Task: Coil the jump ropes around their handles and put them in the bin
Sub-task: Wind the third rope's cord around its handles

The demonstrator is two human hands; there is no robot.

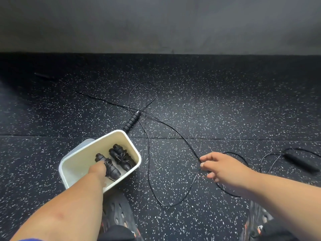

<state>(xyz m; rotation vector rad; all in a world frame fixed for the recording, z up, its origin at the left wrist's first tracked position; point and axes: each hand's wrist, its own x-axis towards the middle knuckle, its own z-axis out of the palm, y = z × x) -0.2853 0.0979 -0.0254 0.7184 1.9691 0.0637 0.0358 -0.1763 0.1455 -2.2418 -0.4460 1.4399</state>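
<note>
Handle (132, 121) on floor (225, 101), long axis toward far right, beside bin (133, 145). My left grip (98, 169) in bin on coiled bundle (111, 168), fingers hidden, can't tell clench. Right grip (220, 166) pinches loose rope (184, 141).

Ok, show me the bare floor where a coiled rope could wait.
Bare floor right of the looped cord, up to the wall. Also left of the bin. Crowded: around the ribbed handle and by the right hand.

bins: 1 (119, 136) | coiled ropes in bin: 2 (122, 156) | loose handles: 3 (132, 120)
</note>
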